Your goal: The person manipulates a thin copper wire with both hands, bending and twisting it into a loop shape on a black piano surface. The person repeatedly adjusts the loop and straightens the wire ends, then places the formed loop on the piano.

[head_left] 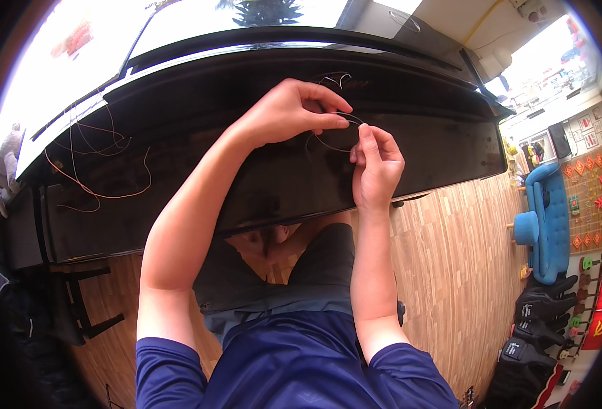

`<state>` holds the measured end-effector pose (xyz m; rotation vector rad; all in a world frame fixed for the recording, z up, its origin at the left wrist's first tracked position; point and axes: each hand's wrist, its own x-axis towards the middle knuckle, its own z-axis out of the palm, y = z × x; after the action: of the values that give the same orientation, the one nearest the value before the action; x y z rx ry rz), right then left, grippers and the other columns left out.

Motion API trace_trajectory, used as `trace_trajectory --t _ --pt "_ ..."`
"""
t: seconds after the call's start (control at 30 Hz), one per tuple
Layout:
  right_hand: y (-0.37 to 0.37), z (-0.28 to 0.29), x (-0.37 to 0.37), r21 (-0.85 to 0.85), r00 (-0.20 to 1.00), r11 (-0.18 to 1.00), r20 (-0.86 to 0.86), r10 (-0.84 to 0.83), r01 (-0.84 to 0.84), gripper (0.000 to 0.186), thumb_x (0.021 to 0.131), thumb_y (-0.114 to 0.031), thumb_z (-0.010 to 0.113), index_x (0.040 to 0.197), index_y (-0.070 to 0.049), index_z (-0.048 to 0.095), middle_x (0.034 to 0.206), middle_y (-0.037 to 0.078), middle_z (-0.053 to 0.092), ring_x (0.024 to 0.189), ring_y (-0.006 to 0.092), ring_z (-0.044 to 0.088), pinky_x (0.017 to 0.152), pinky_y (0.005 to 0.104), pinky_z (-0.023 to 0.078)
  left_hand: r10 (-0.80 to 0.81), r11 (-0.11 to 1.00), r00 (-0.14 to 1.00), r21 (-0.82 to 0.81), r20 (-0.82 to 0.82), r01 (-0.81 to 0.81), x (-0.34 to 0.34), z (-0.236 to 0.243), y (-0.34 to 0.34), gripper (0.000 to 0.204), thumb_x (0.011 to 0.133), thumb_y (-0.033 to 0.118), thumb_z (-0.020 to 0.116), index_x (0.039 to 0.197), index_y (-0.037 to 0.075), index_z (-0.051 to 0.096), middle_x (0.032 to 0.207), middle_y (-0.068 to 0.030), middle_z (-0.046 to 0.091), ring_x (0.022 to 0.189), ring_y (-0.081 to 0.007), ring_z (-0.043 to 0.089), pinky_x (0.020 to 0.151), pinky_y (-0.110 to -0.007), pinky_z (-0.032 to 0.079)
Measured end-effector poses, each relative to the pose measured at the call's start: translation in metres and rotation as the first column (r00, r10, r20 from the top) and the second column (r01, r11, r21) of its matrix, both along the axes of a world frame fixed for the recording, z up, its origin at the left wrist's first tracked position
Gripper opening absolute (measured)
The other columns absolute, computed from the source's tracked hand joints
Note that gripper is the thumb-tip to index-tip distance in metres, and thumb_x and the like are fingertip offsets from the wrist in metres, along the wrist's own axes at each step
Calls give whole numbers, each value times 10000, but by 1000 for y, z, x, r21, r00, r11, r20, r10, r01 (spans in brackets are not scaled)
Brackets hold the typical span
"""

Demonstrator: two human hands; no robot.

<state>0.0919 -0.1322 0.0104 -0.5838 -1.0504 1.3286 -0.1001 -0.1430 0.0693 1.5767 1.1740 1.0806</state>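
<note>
Over the glossy black piano lid (280, 184), both hands work on a thin metal string (333, 146) that curves into a loop. My left hand (292, 112) holds it from the left, thumb and index finger nearly together with the string between them. On the other side my right hand (377, 163) pinches the string between thumb and fingertips, its remaining fingers curled. Part of the loop hangs below the fingers, and a pale curled end shows beyond my left hand. The rest of the string is hidden behind the fingers.
Loose thin strings (96, 195), some copper-coloured, lie tangled at the lid's left. A grey plush-looking thing (4, 170) is at the far left edge. Beyond the wooden floor (451, 252), a blue sofa (551, 225) and black bags (536, 327) stand at right.
</note>
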Motion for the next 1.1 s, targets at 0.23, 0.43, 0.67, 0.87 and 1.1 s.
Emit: trace_trajectory --t 0.23,0.43,0.67,0.87,1.1 --pt "0 4 5 -38 992 992 10 123 -123 250 1002 -222 608 1012 13 693 705 6 580 559 64 468 534 225 439 162 963 985 209 50 -169 11 2 -3 100 832 67 765 926 35 775 976 -42 690 689 -84 653 624 -214 521" --pt "3 3 3 0 997 998 -39 62 -62 204 1047 -237 511 1083 -47 574 859 116 668 555 85 501 546 251 475 136 952 983 259 127 -165 8 -3 1 109 840 30 741 945 26 769 1058 -63 689 751 -118 700 698 -218 552" --pt "0 9 3 -58 982 998 -188 21 -32 155 1075 -254 426 1076 -99 443 914 154 677 566 124 529 596 293 502 44 998 985 45 164 -52 4 9 -4 207 902 158 726 1060 25 740 912 -57 712 771 -117 696 732 -250 562" --pt "4 3 2 -37 980 996 -185 71 -79 163 978 -123 632 1034 -100 481 830 82 633 589 119 539 595 296 507 -66 997 958 -26 280 76 0 7 -5 332 975 263 642 1201 20 672 957 -62 703 816 -116 686 787 -276 564" --pt "5 2 3 -30 990 999 -138 41 -46 179 992 -131 608 1110 -74 486 849 114 674 591 115 547 592 286 510 -70 991 901 -70 428 111 -3 11 -5 406 982 295 628 1281 21 614 976 -46 700 880 -111 674 844 -278 540"
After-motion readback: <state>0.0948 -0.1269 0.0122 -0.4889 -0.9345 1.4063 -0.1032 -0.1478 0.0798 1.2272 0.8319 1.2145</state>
